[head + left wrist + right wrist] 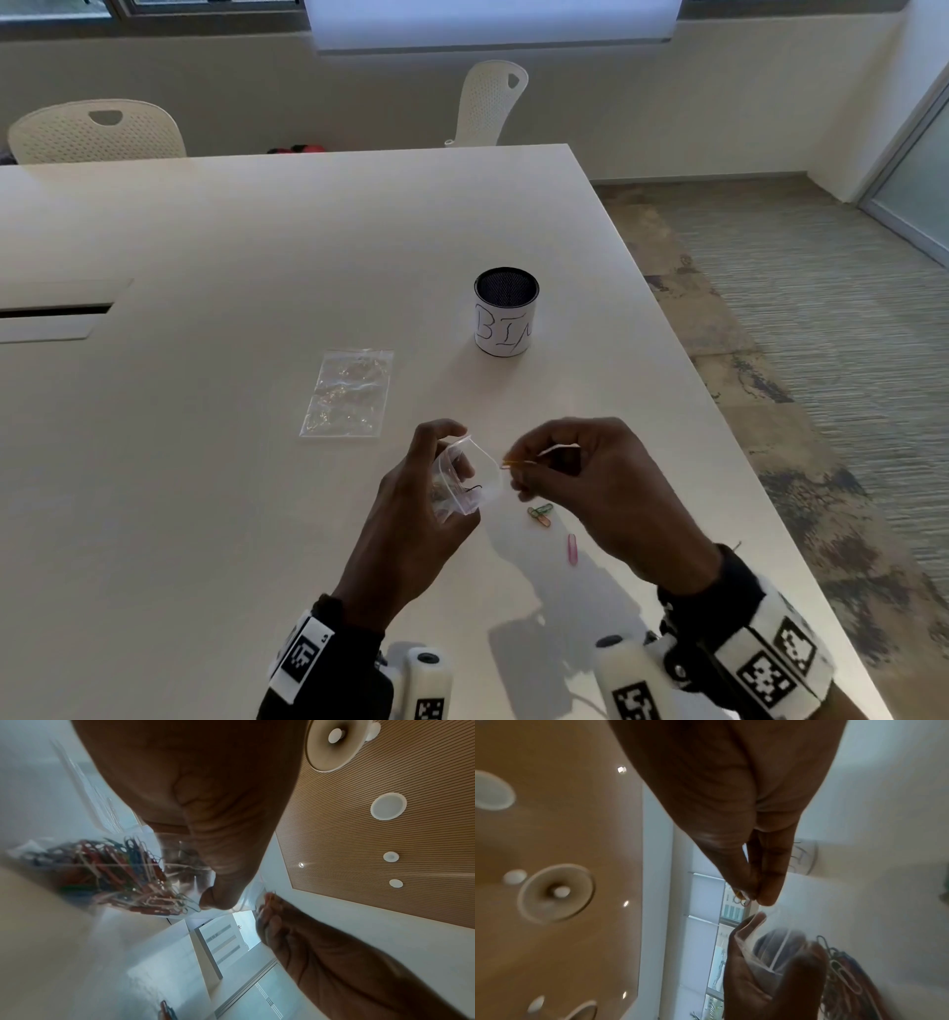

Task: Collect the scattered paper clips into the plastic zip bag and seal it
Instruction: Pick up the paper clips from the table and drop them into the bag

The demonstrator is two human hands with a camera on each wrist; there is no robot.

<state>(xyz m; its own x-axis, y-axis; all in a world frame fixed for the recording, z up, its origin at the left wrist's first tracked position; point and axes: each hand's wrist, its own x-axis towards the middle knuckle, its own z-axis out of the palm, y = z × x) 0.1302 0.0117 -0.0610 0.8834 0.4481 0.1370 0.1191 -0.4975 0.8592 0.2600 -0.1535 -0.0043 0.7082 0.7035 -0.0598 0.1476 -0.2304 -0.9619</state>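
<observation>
Small plastic zip bag (464,480) is held off the table (205,411) by the left hand (411,514), fingers + thumb curled round its body, mouth gaping toward the right hand (590,488). A bundle of coloured paper clips (115,872) is seen inside the bag in the left wrist view, bunched at the closed end. An orange/yellow paper clip (516,464) is pinched betw. thumb and forefinger of the right hand, tip just at the bag's open rim; the other fingers are curled in. Whether the clip already touches the plastic can't be told. In the right wrist view the pinch (754,892) is seen just above the bag mouth, left-hand fingers (746,925) gripping the rim below.

On the table just below the right hand, three loose clips are left: a green clip (539,510) and an orange clip (543,521) touching or overlapping, and a pink clip (572,549) a little nearer the person, apart from the pair.

Further out, to the left and beyond the hands, a second clear zip bag (349,393) lies flat. Beyond the right hand a mesh cup w/ a white paper label reading "BIN" (506,313) stands upright, well apart. Two white chairs (97,131) are seen past the far edge.
</observation>
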